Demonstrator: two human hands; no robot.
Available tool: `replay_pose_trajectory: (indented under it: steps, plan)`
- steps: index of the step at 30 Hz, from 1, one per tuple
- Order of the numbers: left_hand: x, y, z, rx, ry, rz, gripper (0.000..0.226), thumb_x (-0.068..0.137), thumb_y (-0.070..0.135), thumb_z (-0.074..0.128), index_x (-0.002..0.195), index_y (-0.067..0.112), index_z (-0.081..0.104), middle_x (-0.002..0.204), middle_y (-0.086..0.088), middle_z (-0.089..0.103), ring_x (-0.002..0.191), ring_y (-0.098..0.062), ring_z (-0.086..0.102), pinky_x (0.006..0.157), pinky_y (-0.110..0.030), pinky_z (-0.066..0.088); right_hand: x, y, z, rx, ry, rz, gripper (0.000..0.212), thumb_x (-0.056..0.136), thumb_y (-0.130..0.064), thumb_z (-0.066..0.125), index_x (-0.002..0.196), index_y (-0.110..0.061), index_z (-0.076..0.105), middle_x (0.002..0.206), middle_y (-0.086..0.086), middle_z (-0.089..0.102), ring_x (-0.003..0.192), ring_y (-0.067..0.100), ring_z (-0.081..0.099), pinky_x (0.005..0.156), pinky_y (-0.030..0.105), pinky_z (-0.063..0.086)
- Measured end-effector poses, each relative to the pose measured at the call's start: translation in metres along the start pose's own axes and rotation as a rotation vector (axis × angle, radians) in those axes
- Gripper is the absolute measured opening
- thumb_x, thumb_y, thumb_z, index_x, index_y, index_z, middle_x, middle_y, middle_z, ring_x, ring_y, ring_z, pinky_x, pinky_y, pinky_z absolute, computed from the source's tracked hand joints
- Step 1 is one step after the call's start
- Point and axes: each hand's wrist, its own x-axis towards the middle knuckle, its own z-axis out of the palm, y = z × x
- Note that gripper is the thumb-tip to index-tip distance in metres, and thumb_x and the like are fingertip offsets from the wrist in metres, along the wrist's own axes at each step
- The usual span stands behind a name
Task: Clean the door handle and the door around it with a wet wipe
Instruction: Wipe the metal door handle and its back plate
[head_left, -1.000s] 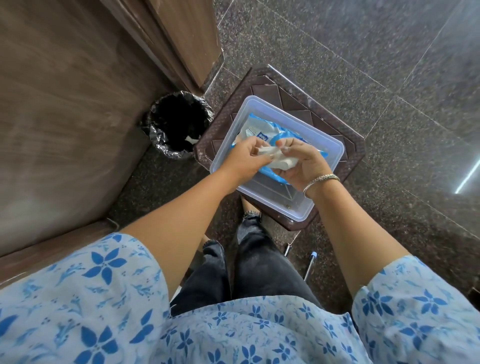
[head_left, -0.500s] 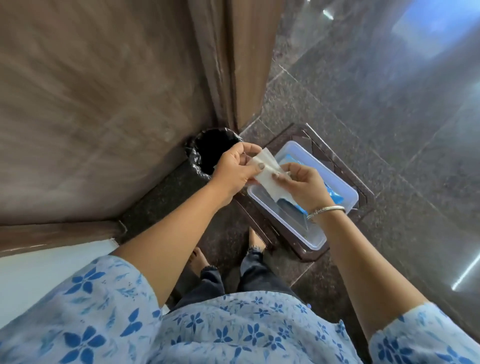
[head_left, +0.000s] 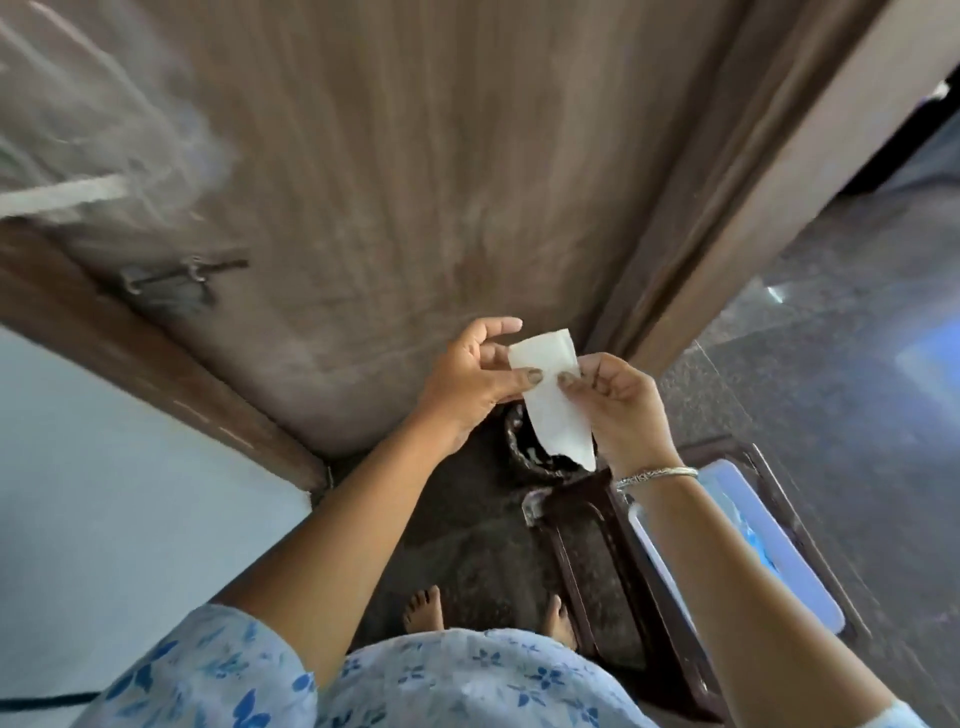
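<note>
Both my hands hold a white wet wipe (head_left: 553, 400) in front of the brown wooden door (head_left: 415, 182). My left hand (head_left: 475, 382) pinches its upper left edge with thumb and fingers. My right hand (head_left: 615, 410) pinches the right edge, a silver bangle on its wrist. The wipe hangs down, partly unfolded. A dark metal latch (head_left: 176, 278) sits on the door near its left edge, blurred by motion. I cannot make out a door handle beyond that latch.
A black-lined bin (head_left: 524, 457) stands on the floor below my hands. A clear plastic box (head_left: 779, 551) with a blue wipe pack rests on a dark brown stool (head_left: 597, 571) at right. The door frame (head_left: 769, 171) rises at right; my bare feet (head_left: 423, 608) are on dark granite.
My view has swung up from the box to the door. Both hands have lifted the wipe away from the box and spread it open in front of the door.
</note>
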Motion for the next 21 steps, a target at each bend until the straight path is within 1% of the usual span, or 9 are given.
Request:
replay_pose_trajectory:
  steps: [3,5,7,10,13,15,16,18,21]
  plan:
    - [-0.019,0.022,-0.04,-0.007,0.071,0.049,0.032,0.074,-0.01,0.069,0.088,0.018,0.061,0.075,-0.002,0.065,0.07,-0.011,0.066,0.059,-0.026,0.057,0.004,-0.022,0.045,0.04,-0.08,-0.04,0.017,0.085,0.006,0.059,0.083,-0.011,0.062,0.064,-0.008,0.067,0.059,0.004,0.06,0.052,0.018,0.049]
    - [-0.031,0.036,-0.063,0.025,0.113,0.101,0.025,0.075,-0.008,0.069,0.079,0.016,0.062,0.075,-0.003,0.064,0.068,-0.01,0.066,0.058,-0.026,0.057,0.005,-0.033,0.074,0.069,-0.159,-0.043,0.018,0.084,0.006,0.06,0.093,-0.009,0.063,0.07,-0.006,0.071,0.066,0.007,0.065,0.055,0.019,0.051]
    - [-0.041,0.051,-0.085,0.063,0.13,0.152,0.024,0.077,-0.006,0.068,0.074,0.017,0.062,0.073,-0.001,0.063,0.063,-0.006,0.065,0.056,-0.024,0.056,0.006,-0.043,0.101,0.069,-0.221,-0.062,0.019,0.084,0.004,0.061,0.095,-0.012,0.065,0.075,-0.003,0.072,0.072,0.011,0.066,0.058,0.021,0.053]
    - [-0.053,0.07,-0.116,0.123,0.168,0.224,0.027,0.08,-0.005,0.066,0.072,0.021,0.064,0.062,0.01,0.063,0.06,-0.004,0.064,0.053,-0.022,0.055,0.008,-0.056,0.139,0.079,-0.252,-0.117,0.022,0.085,0.005,0.059,0.09,-0.015,0.065,0.076,0.0,0.07,0.073,0.016,0.064,0.06,0.025,0.053]
    - [-0.065,0.085,-0.143,0.185,0.229,0.272,0.032,0.08,-0.003,0.067,0.068,0.027,0.068,0.069,-0.001,0.063,0.065,-0.013,0.063,0.056,-0.026,0.056,0.01,-0.067,0.17,0.083,-0.314,-0.147,0.031,0.087,0.009,0.054,0.086,-0.021,0.063,0.071,-0.007,0.069,0.071,0.013,0.065,0.059,0.025,0.053]
    - [-0.072,0.093,-0.156,0.189,0.245,0.283,0.031,0.08,-0.003,0.067,0.068,0.025,0.071,0.072,-0.003,0.068,0.071,-0.017,0.065,0.063,-0.031,0.057,0.013,-0.074,0.185,0.073,-0.334,-0.169,0.039,0.086,0.012,0.051,0.078,-0.024,0.064,0.075,-0.002,0.067,0.074,0.018,0.063,0.061,0.028,0.052]
    - [-0.075,0.097,-0.162,0.184,0.243,0.28,0.029,0.08,-0.003,0.065,0.07,0.023,0.072,0.074,-0.004,0.07,0.074,-0.019,0.066,0.068,-0.033,0.057,0.015,-0.078,0.192,0.077,-0.337,-0.176,0.041,0.085,0.013,0.05,0.075,-0.024,0.064,0.075,-0.002,0.066,0.072,0.016,0.061,0.058,0.026,0.05]
    - [-0.081,0.104,-0.173,0.113,0.21,0.259,0.029,0.083,-0.004,0.059,0.074,0.019,0.074,0.08,-0.005,0.072,0.081,-0.021,0.067,0.073,-0.036,0.056,0.019,-0.084,0.205,0.083,-0.339,-0.178,0.046,0.08,0.017,0.047,0.067,-0.024,0.062,0.072,-0.002,0.062,0.067,0.012,0.057,0.055,0.02,0.045]
    - [-0.085,0.114,-0.185,-0.023,0.185,0.225,0.021,0.087,0.003,0.057,0.078,0.014,0.074,0.079,-0.002,0.073,0.078,-0.017,0.069,0.066,-0.029,0.057,0.027,-0.091,0.22,0.09,-0.358,-0.165,0.049,0.076,0.021,0.043,0.059,-0.023,0.057,0.07,0.003,0.058,0.064,0.013,0.054,0.053,0.019,0.043]
